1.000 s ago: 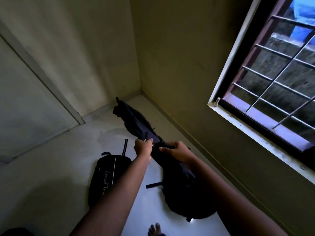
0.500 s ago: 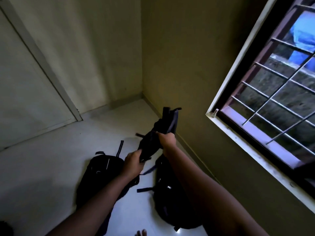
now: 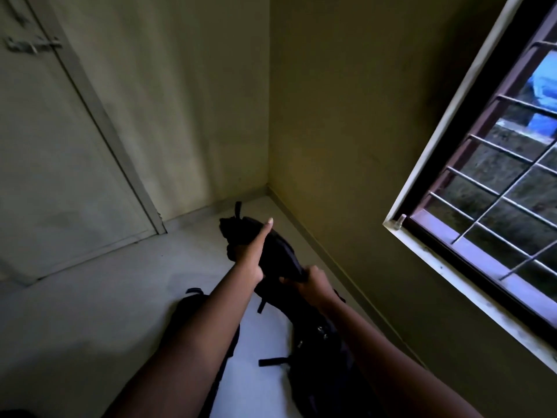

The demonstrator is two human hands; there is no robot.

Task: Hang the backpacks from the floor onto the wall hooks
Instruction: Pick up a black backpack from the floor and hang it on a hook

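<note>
A dark backpack (image 3: 278,251) is lifted off the floor near the room's corner, its top loop (image 3: 238,209) sticking up. My left hand (image 3: 251,257) grips its upper part from the left, with the index finger stretched straight along the fabric. My right hand (image 3: 312,283) is curled round the bag's lower right edge. A second black backpack (image 3: 193,304) lies on the floor, partly hidden under my left forearm. A third dark backpack (image 3: 319,369) lies on the floor under my right forearm, with loose straps. No wall hook is in view.
A shut door (image 3: 60,176) with a latch (image 3: 33,46) fills the left wall. A barred window (image 3: 497,206) is set in the right wall, with a small object (image 3: 400,220) on its sill. Pale floor (image 3: 105,282) stretches to the left.
The held backpack has shifted toward the corner. My left hand rose to its upper part with the index finger out, and my right hand dropped to its lower edge. The view tilted upward.
</note>
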